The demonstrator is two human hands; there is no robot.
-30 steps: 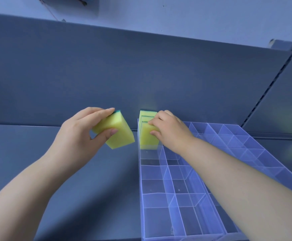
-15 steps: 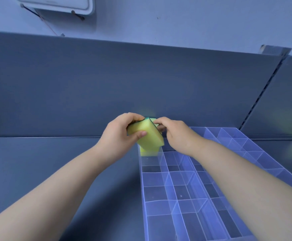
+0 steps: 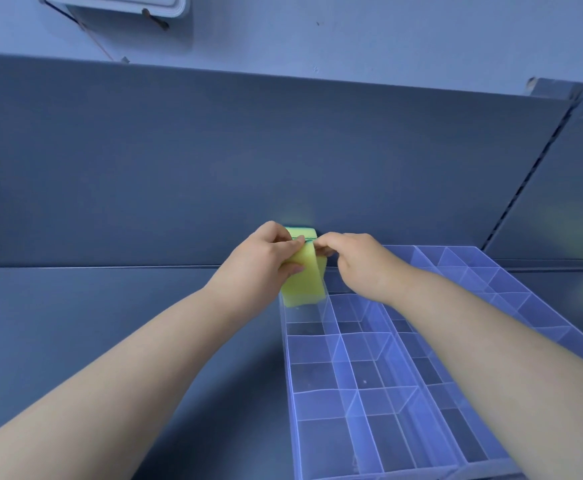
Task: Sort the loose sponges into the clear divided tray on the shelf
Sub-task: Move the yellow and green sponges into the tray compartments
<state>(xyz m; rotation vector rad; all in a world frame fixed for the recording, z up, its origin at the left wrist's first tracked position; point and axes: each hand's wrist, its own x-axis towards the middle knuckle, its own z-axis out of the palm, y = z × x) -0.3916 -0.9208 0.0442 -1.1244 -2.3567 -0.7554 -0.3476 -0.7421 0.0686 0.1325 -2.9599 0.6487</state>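
My left hand (image 3: 259,261) grips the sponge (image 3: 304,282) by its flat sides; it looks soft and light. I cannot tell if my right hand (image 3: 359,265) pinches its top.

My sponge (image 3: 304,282) is yellow with a thin green top. The tray (image 3: 318,441) is clear, with a criss-cross of see-through walls. The shelf (image 3: 92,323) is dark grey-blue. The wall (image 3: 352,32) is pale blue.
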